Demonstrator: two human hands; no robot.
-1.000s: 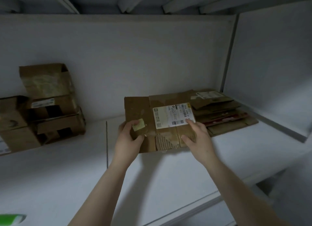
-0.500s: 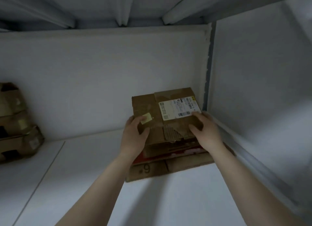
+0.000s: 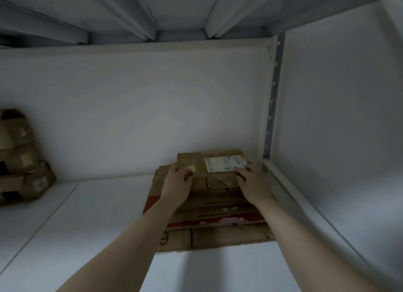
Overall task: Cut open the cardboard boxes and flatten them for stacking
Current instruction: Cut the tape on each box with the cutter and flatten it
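Left hand (image 3: 177, 181) has its fingers curled on the left part of a flattened box (image 3: 197, 161), right by a little yellow sticker (image 3: 191, 168). Right hand (image 3: 253, 182) lies on the box's right near corner with fingers fairly straight, tips touching the edge of the white shipping label (image 3: 225, 163). It's a bit blurry, so that's as much as I can say on the grip.

The box sits flat on top of a stack of flattened cardboard (image 3: 220, 204), toward its far end. Lower in the stack there's a piece with red print (image 3: 218, 221), and the bottom sheet (image 3: 229, 235) sticks out nearest, with a "9" written on it.

The whole pile is on a white shelf (image 3: 87, 226), pushed into the far right corner just beside the perforated upright post (image 3: 272, 95). Way off at the far left edge, well apart from the pile, some still-boxy cardboard boxes (image 3: 19, 158) are stacked up. The ribbed underside of the upper shelf (image 3: 174, 8) is overhead.
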